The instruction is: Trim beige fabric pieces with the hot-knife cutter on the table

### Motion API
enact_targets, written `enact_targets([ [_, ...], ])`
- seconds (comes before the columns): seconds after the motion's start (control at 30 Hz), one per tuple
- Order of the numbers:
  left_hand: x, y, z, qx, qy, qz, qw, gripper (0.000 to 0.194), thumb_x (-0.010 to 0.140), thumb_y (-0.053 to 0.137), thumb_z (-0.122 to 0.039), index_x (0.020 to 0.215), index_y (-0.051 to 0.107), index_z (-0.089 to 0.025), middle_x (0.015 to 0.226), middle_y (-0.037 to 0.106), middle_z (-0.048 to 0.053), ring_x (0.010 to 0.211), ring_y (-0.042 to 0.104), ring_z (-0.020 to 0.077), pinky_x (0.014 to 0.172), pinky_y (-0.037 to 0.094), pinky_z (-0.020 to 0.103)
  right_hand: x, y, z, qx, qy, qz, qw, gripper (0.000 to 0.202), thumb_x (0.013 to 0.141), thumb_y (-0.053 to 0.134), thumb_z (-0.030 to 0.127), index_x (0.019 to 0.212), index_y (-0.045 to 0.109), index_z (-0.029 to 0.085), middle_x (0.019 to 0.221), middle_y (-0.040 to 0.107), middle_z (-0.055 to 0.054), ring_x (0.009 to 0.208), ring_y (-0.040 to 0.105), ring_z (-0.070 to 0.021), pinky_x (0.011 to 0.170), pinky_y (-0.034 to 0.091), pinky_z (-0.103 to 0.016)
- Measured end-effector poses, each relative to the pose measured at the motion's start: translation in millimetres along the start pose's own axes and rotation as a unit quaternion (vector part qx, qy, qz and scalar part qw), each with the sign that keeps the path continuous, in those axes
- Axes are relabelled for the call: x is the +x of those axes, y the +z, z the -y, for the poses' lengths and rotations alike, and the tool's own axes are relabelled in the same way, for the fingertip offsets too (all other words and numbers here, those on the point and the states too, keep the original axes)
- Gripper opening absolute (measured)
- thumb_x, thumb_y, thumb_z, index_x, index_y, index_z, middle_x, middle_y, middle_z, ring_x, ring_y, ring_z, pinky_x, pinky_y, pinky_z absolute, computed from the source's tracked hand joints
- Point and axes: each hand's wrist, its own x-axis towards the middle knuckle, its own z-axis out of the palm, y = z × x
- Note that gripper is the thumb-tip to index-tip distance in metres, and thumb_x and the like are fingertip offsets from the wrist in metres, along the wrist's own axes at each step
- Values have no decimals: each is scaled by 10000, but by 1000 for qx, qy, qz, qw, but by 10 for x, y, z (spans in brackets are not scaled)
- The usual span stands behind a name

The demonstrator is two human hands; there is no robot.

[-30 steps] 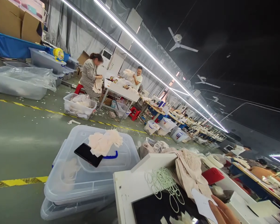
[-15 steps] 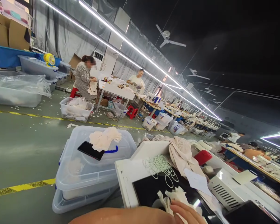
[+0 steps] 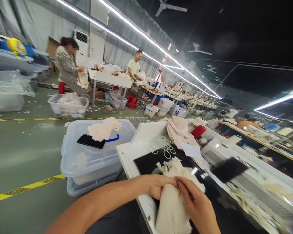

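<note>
Both my hands grip one cream fabric piece [image 3: 172,208] over the near edge of the white worktable [image 3: 127,154]. My left hand [image 3: 158,187] pinches its upper left part. My right hand [image 3: 196,203] lies across its right side, fingers closed on the cloth. More cream pieces [image 3: 172,165] lie on the black mat [image 3: 146,162] just beyond my hands. A bunch of pale green elastic rings [image 3: 161,144] rests farther back on the table.
Stacked clear plastic bins [image 3: 92,165] stand left of the table, with a black phone [image 3: 90,141] and cream pieces [image 3: 104,128] on the lid. A beige garment [image 3: 179,130], a white card [image 3: 191,150] and a red object [image 3: 198,131] lie behind. Two people work at a far table [image 3: 109,79].
The view dropped toward the table. My left forearm came in from the bottom, and both hands closed on a cream fabric piece that now hangs over the table's edge.
</note>
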Motion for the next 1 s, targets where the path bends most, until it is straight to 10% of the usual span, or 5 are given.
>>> enact_targets([
  [0.37,-137,-193,-92,29,-168,9,985,469,723,807,-217,1165,702,-104,1071,786,139,994,755,289,1017,542,409,-92,-203,-2,0,56,-44,997,355,1008,515,485,1112,751,240,1190,769,-75,1106,714,-272,1003,556,-437],
  [0.73,-78,-251,-31,72,-152,28,985,429,664,786,-225,1073,716,-117,940,775,115,971,742,294,1023,524,436,-82,-162,84,-17,-14,-34,999,333,964,575,542,1016,797,299,1125,788,-60,1125,698,-339,1049,522,-562],
  [1.0,183,-318,6,157,-60,47,985,323,620,791,-244,930,749,-165,856,732,104,819,723,313,1000,535,581,4,78,-464,-62,-101,-60,991,287,911,576,563,1107,764,470,1130,795,-4,1040,757,-367,864,668,-565],
])
